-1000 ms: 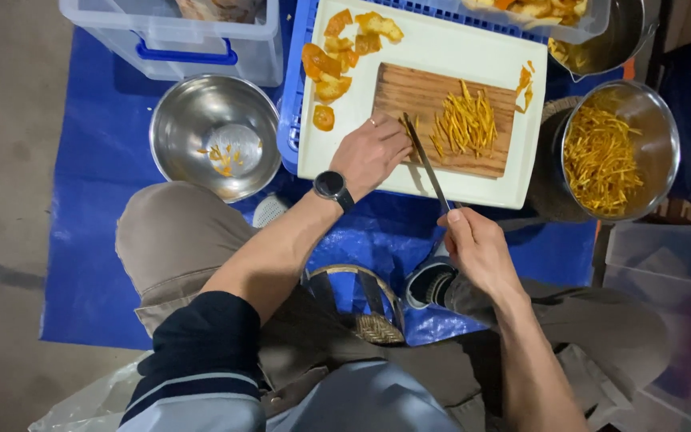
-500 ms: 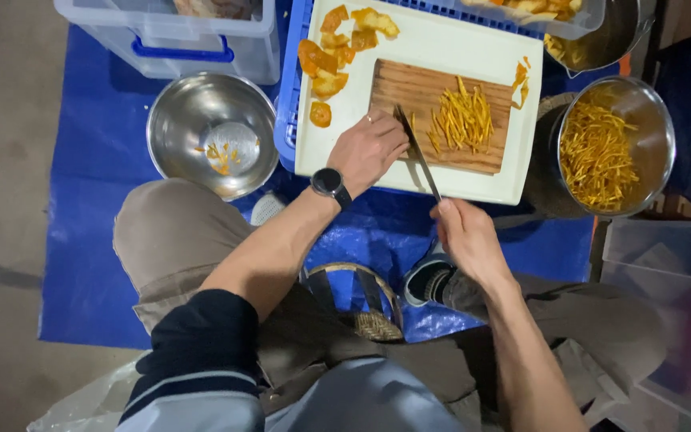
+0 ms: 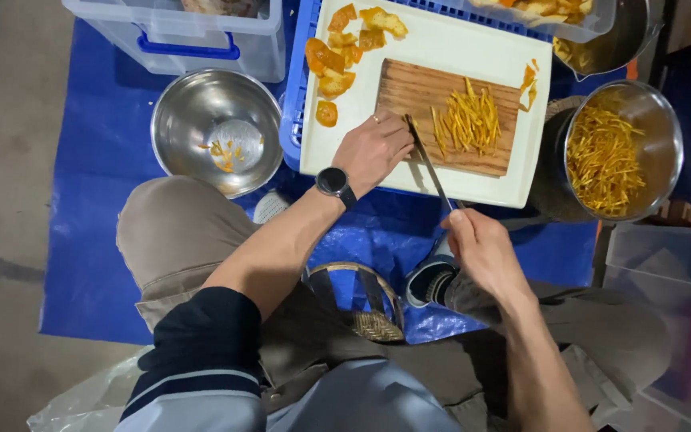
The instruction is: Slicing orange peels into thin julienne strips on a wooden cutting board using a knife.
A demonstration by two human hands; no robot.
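My right hand (image 3: pixel 481 250) grips the handle of a long knife (image 3: pixel 429 164), whose blade reaches up onto a wooden cutting board (image 3: pixel 409 88). My left hand (image 3: pixel 373 148), a dark watch on its wrist, rests curled on the board's near left corner, right beside the blade; what lies under its fingers is hidden. A heap of thin orange-yellow strips (image 3: pixel 465 120) lies on the board to the right of the knife. The board sits on a white tray (image 3: pixel 489 48), with flat orange peel pieces (image 3: pixel 337 56) at the tray's upper left.
A steel bowl (image 3: pixel 217 128) with a few scraps stands left of the tray on a blue tarp (image 3: pixel 97 200). A steel pot (image 3: pixel 621 148) full of strips stands at the right. A clear bin (image 3: pixel 193 36) is at the back left, a blue crate (image 3: pixel 297 96) under the tray.
Both hands and the knife hold the same places at the board's left end; only the camera view has shifted slightly.
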